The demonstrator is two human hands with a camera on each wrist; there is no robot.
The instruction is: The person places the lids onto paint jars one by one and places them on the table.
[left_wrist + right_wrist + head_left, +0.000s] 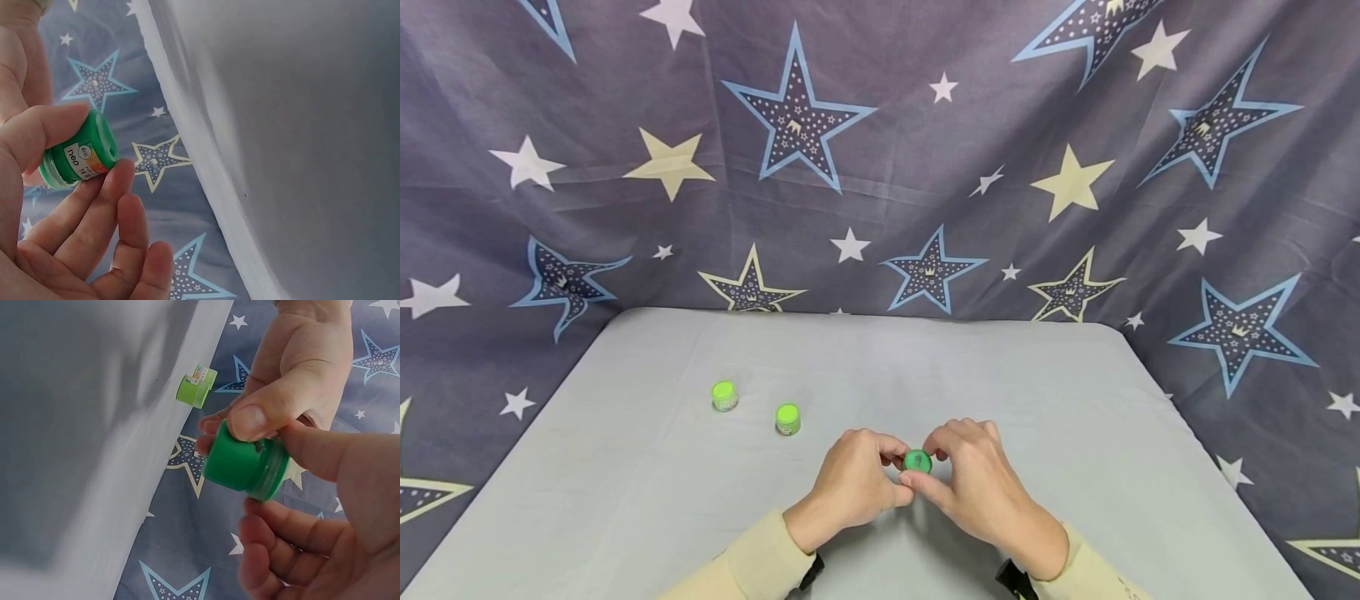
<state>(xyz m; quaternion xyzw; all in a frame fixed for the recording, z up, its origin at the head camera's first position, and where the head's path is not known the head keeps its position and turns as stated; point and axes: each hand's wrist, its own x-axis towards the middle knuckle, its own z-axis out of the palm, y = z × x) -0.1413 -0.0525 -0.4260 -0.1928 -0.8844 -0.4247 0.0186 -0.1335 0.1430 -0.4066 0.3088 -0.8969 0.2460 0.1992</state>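
A small green paint jar (917,461) with a "deli" label is held between both hands near the front middle of the table. My left hand (856,475) pinches it with thumb and fingers from the left. From the other side, my right hand (981,479) holds the rim end between thumb and index finger. The left wrist view shows the jar (80,153) tilted, label facing the camera. In the right wrist view the translucent rim of the jar (247,459) lies between the right fingertips. Whether its lid is on, I cannot tell.
Two lime-green jars (725,396) stand upright on the table to the left, the nearer jar (787,419) closer to my left hand. A light grey cloth covers the table (1000,375). A dark star-patterned curtain (880,167) hangs around the back and sides.
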